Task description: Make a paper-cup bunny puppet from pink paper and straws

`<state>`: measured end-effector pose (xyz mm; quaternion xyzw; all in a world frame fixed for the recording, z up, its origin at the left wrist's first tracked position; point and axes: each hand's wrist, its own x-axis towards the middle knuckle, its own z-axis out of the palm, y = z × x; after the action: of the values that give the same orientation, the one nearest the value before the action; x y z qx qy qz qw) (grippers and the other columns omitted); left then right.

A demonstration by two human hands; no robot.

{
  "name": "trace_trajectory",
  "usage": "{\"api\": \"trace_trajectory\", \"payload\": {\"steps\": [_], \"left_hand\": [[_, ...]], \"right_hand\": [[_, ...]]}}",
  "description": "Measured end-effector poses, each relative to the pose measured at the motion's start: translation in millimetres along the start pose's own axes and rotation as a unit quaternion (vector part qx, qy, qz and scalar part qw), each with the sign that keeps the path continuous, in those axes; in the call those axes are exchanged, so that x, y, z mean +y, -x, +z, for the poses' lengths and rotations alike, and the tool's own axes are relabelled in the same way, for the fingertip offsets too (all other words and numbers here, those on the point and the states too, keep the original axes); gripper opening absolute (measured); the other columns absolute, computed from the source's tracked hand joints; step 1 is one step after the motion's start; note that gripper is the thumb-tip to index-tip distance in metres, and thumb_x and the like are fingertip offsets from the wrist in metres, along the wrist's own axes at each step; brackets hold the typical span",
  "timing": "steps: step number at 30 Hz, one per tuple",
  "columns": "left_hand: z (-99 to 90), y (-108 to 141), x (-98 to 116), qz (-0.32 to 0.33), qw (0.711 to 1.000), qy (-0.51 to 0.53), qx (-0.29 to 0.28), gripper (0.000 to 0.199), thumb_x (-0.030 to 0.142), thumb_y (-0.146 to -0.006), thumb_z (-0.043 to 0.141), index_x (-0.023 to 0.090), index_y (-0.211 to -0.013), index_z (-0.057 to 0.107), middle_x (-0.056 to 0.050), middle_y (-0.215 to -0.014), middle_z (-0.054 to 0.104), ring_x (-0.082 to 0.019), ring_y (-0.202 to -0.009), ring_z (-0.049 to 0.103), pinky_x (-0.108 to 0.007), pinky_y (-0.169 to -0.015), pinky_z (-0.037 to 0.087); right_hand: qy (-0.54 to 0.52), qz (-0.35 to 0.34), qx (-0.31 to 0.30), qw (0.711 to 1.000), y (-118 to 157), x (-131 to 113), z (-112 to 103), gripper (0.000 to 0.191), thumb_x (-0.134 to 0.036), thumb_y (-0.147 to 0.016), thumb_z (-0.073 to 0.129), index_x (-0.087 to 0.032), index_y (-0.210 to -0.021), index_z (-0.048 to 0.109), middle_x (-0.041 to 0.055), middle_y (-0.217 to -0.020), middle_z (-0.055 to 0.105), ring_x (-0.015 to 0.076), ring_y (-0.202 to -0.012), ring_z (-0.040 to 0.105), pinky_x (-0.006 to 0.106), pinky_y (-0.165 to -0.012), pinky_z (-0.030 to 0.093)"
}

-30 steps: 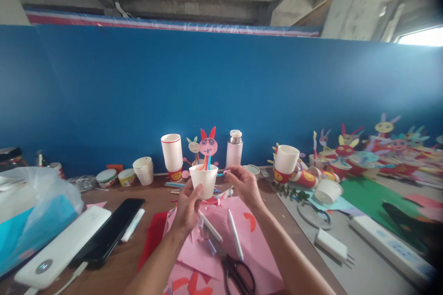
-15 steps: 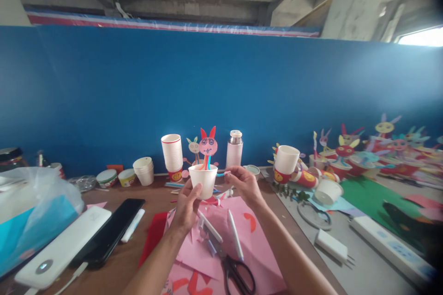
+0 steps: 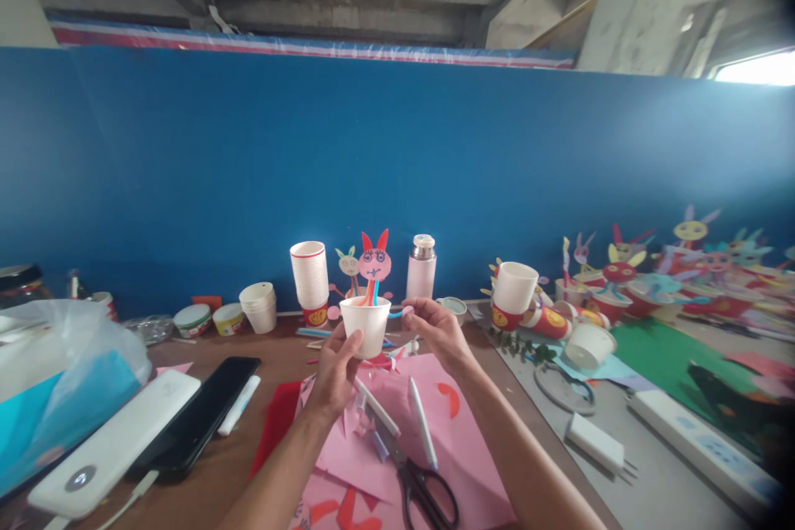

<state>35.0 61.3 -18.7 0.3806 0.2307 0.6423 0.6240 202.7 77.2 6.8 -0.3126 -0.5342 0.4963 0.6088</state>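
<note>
My left hand (image 3: 339, 368) is wrapped round a white paper cup (image 3: 365, 330), held up above the pink paper. Out of the cup rises a pink paper rabbit face (image 3: 374, 262) with red ears, on orange and blue strips. A blue arm strip (image 3: 395, 315) sticks out at the cup's right side and ends in a pink paper disc (image 3: 407, 311). My right hand (image 3: 438, 331) pinches that disc between thumb and fingertips. Another pink disc (image 3: 334, 312) shows at the cup's left. Behind stands a second, greenish rabbit figure (image 3: 349, 265), partly hidden.
Black-handled scissors (image 3: 422, 484) and a white pen (image 3: 422, 422) lie on pink paper (image 3: 472, 447). Stacked cups (image 3: 309, 277) and a thermos (image 3: 421, 269) stand behind. A phone (image 3: 199, 414) and power bank (image 3: 118, 443) lie left; a power strip (image 3: 701, 447) and finished rabbit cups (image 3: 612, 294) sit right.
The rabbit face has shifted very slightly right and down, and the pink disc at my right fingertips shows more of its round face. Both hands have hardly moved.
</note>
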Motion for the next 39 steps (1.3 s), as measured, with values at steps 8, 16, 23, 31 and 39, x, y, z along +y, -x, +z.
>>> {"api": "trace_trajectory", "payload": {"steps": [8,16,23,31,39], "left_hand": [[0.4,0.1,-0.4,0.004,1.000,-0.002,-0.006,0.043,0.022,-0.072,0.063,0.022,-0.115,0.056,-0.003,-0.098,0.068,-0.013,-0.079,0.062,-0.021,-0.068,0.048],[-4.0,-2.9,-1.8,0.010,1.000,0.007,-0.005,0.044,0.021,-0.073,0.062,0.022,-0.116,0.054,-0.004,-0.096,0.067,-0.015,-0.080,0.062,-0.024,-0.068,0.048],[-3.8,-3.2,-0.1,0.024,0.999,0.028,0.000,0.044,0.022,-0.074,0.061,0.021,-0.117,0.052,-0.006,-0.105,0.064,-0.017,-0.088,0.060,-0.027,-0.072,0.049],[-2.2,-3.3,0.8,0.033,0.999,0.006,-0.013,0.044,0.021,-0.076,0.059,0.023,-0.119,0.051,-0.006,-0.106,0.063,-0.018,-0.091,0.059,-0.028,-0.075,0.048],[-2.7,-1.2,-1.4,0.024,0.999,-0.026,0.005,0.045,0.021,-0.074,0.062,0.023,-0.118,0.052,-0.004,-0.101,0.066,-0.013,-0.082,0.061,-0.020,-0.069,0.048]], "right_hand": [[-0.023,0.003,-0.026,0.999,0.0,0.2,-2.8,0.035,-0.029,-0.067,0.069,-0.020,-0.099,0.060,-0.0015,-0.073,0.061,0.0093,-0.063,0.055,0.023,-0.063,0.047],[0.005,0.002,-0.019,1.000,0.9,-1.6,-5.8,0.035,-0.038,-0.070,0.065,-0.019,-0.099,0.060,0.0024,-0.082,0.064,0.0116,-0.067,0.058,0.025,-0.066,0.047],[0.011,0.034,-0.011,0.999,4.2,10.9,3.7,0.039,-0.049,-0.068,0.063,-0.016,-0.091,0.061,0.0046,-0.081,0.064,0.0134,-0.067,0.060,0.024,-0.062,0.045],[0.006,-0.004,0.037,0.999,3.6,10.2,4.0,0.032,-0.043,-0.072,0.062,-0.018,-0.091,0.062,0.0025,-0.081,0.064,0.0119,-0.068,0.058,0.025,-0.067,0.045],[0.023,-0.030,0.063,0.997,2.7,4.9,7.3,0.024,-0.038,-0.072,0.064,-0.019,-0.086,0.066,0.0024,-0.084,0.066,0.0127,-0.072,0.058,0.026,-0.072,0.046]]}}
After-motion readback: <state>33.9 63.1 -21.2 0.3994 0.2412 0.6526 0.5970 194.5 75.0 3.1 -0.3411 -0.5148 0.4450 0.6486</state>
